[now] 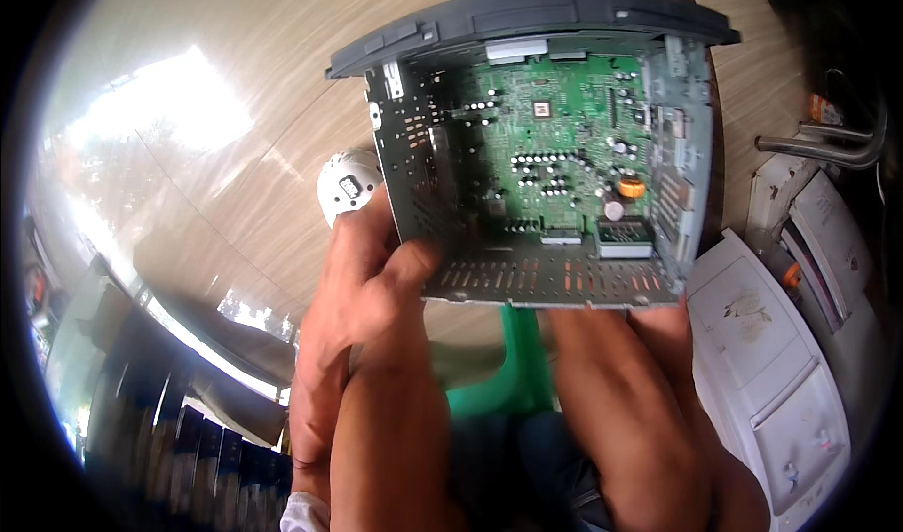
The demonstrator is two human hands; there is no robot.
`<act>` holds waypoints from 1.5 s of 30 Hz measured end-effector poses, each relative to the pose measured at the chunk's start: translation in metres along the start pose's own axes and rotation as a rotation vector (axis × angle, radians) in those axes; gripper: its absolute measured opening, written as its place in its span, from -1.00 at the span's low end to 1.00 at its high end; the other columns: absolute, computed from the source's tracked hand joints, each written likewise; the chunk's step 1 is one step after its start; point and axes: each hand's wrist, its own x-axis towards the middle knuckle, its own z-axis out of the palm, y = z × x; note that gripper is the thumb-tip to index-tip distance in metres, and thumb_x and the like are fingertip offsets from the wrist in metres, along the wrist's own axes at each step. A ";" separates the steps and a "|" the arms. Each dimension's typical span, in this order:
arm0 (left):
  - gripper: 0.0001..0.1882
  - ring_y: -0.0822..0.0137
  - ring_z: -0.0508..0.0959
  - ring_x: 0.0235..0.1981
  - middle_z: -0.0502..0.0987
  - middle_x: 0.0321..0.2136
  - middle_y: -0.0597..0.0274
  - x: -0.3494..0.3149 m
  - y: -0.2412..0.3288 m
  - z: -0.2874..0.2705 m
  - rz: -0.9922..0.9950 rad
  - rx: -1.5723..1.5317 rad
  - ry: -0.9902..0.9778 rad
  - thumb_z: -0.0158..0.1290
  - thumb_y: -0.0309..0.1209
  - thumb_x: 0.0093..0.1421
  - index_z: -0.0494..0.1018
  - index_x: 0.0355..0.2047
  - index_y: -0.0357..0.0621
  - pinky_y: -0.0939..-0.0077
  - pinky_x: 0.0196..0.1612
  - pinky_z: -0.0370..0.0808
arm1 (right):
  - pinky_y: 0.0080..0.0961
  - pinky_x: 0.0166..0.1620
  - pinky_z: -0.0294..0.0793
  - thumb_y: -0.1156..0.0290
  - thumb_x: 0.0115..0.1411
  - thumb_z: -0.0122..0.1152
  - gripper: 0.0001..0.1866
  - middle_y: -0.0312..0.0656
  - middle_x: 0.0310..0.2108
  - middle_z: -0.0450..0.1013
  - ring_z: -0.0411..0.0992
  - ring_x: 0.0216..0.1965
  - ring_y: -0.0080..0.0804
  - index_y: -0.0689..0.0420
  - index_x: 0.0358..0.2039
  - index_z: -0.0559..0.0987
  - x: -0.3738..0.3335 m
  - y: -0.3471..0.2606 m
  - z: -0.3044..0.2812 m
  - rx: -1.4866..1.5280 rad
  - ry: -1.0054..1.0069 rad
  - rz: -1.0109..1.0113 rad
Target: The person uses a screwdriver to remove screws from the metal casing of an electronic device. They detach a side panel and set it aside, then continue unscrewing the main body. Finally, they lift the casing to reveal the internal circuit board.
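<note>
Above our knees, our left hand [376, 278] pinches the open metal box [546, 165] with its green board [555, 127] at its left wall, our right hand stays hidden under it, and white machines [771, 363] sit beside.

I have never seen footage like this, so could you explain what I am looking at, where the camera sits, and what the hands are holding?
No machine here: a person's two bare hands do the work. The round, bent picture comes from a wide camera on the person's head, looking down. The left hand grips the left wall of an open grey metal electronics case with a dark plastic front panel; the right hand supports it from below, mostly hidden. Inside sits a green circuit board. A small white round device peeks out behind the left hand. Below is a glossy wooden floor; at right stands a white office machine.
</note>
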 end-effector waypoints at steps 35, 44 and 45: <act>-0.49 0.25 0.51 -0.01 0.57 -0.05 0.06 -0.004 -0.029 -0.006 -0.004 -0.331 -0.174 -0.01 -0.53 0.10 0.42 0.09 -0.47 0.39 0.05 0.41 | -0.59 -0.21 0.54 0.37 0.48 -0.13 -0.64 -0.12 -0.26 0.58 0.54 -0.32 -0.51 0.39 -0.03 0.56 -0.054 -0.021 0.010 -1.339 0.186 -0.863; -0.47 0.22 0.50 0.03 0.56 -0.01 0.04 -0.007 -0.019 0.006 -0.064 -0.384 -0.063 -0.02 -0.50 0.11 0.42 0.12 -0.45 0.37 0.13 0.37 | -0.57 -0.25 0.49 0.34 0.47 -0.13 -0.63 -0.13 -0.27 0.58 0.53 -0.32 -0.54 0.36 -0.07 0.56 -0.044 -0.024 0.011 -0.631 0.061 -0.460; -0.47 0.22 0.50 0.03 0.56 -0.01 0.04 -0.006 -0.018 0.007 -0.061 -0.385 -0.061 -0.02 -0.50 0.11 0.42 0.12 -0.45 0.37 0.13 0.37 | -0.56 -0.24 0.50 0.31 0.47 -0.15 -0.62 -0.12 -0.25 0.58 0.53 -0.32 -0.53 0.36 -0.06 0.56 -0.044 -0.025 0.011 -0.586 0.097 -0.410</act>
